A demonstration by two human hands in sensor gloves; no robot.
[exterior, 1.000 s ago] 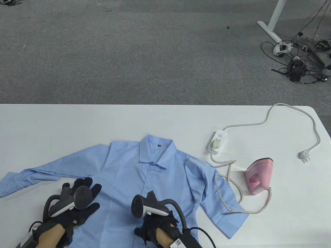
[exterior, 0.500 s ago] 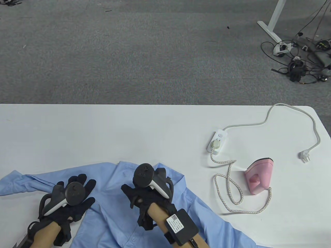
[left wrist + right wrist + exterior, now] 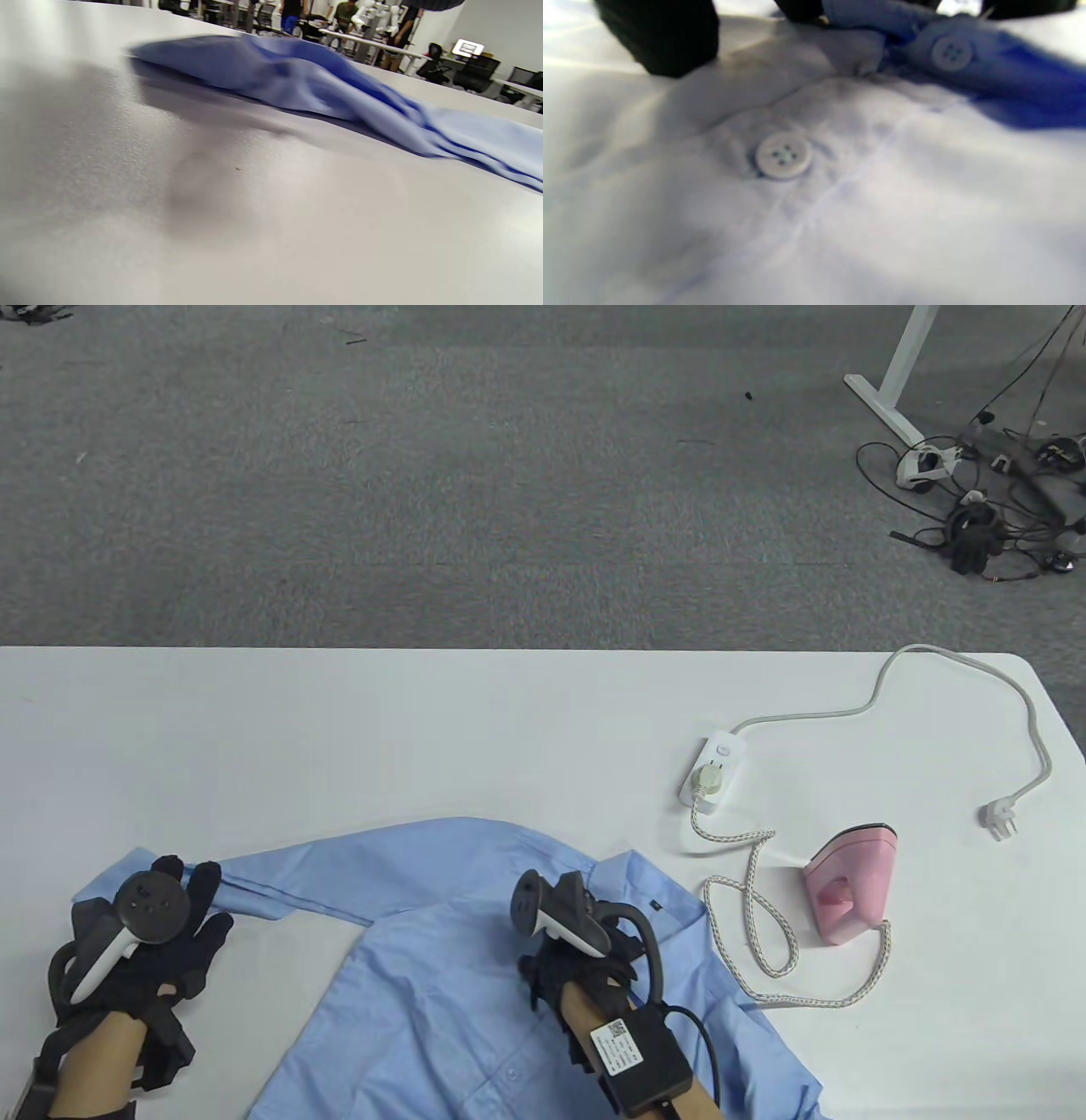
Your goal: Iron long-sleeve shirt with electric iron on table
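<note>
The light blue long-sleeve shirt (image 3: 458,967) lies at the table's near edge, collar toward the right, one sleeve stretched to the left. My left hand (image 3: 182,891) rests with spread fingers on that sleeve's cuff. The left wrist view shows only the sleeve (image 3: 322,84) lying on the table. My right hand (image 3: 585,912) is on the shirt by the collar. In the right wrist view its dark fingertips (image 3: 657,38) pinch a fold of the button placket (image 3: 882,21). The pink iron (image 3: 848,891) stands on the table to the right, untouched.
A white power strip (image 3: 714,768) holds the iron's plug. The braided cord (image 3: 764,933) loops between shirt and iron. The strip's own plug (image 3: 999,819) lies loose at far right. The white table (image 3: 339,729) stretches behind the shirt.
Both hands dragged and turned the shirt. It came toward the near edge, its collar swung right and its sleeve stretched left. The left hand moved left to the cuff, the right hand moved right.
</note>
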